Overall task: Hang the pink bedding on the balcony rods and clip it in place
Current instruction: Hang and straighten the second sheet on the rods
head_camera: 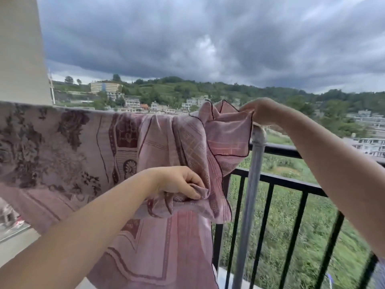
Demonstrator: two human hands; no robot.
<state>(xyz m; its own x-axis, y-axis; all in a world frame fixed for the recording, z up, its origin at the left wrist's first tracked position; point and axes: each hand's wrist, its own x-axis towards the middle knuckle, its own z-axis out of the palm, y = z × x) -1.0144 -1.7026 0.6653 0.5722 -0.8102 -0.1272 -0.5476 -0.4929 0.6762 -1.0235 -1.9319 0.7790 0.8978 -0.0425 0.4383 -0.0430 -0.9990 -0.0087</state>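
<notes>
1. Left hand: fingers curled, bunching a fold of the pink bedding low in front; forearm rises from lower left, palm turned down.
2. Right hand: fingertips pinch the bedding's upper corner, held just above the top of the grey metal post; forearm slants in from the right, wrist bent downward.
3. Pink bedding: thin, soft woven cloth, draped over a horizontal rod that the fabric hides. It hangs in loose folds from left of view to the post. Left part carries dark floral print; middle shows bands, rectangles and a round medallion; right part has a fine diamond lattice. Edge finished with a narrow dark wavy hem.
4. Corner near the right hand stands ruffled and upright, partly folded back on itself.
5. Grey post: round tube with a fitting at its top, upright, just inside the black railing.
6. Railing: dark square bars, vertical balusters under a flat top rail.
7. Beyond: green field, hillside buildings, heavy grey cloud. Pale column at upper left.
</notes>
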